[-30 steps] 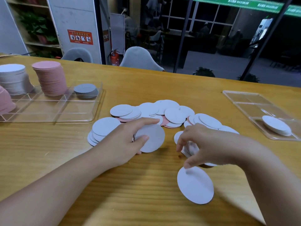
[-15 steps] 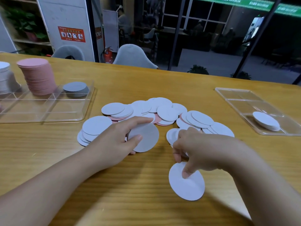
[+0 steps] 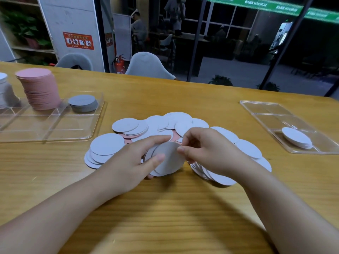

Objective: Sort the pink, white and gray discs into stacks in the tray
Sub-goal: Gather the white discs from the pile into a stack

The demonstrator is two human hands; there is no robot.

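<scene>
Three stacks, white [image 3: 4, 88], pink [image 3: 39, 88] and gray [image 3: 83, 103], stand in the left tray [image 3: 55, 129], while the left hand [image 3: 132, 160] grips a small stack of discs [image 3: 169, 158], whose top edge the right hand [image 3: 207, 153] pinches, over the loose pile [image 3: 165, 125].

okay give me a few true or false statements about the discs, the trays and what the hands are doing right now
1. The left hand holds a small stack of discs. True.
2. The pink stack stands in the right tray. False: it stands in the left tray.
3. The right hand pinches the held discs' edge. True.
4. The gray stack is taller than the pink one. False: it is far lower.
</scene>
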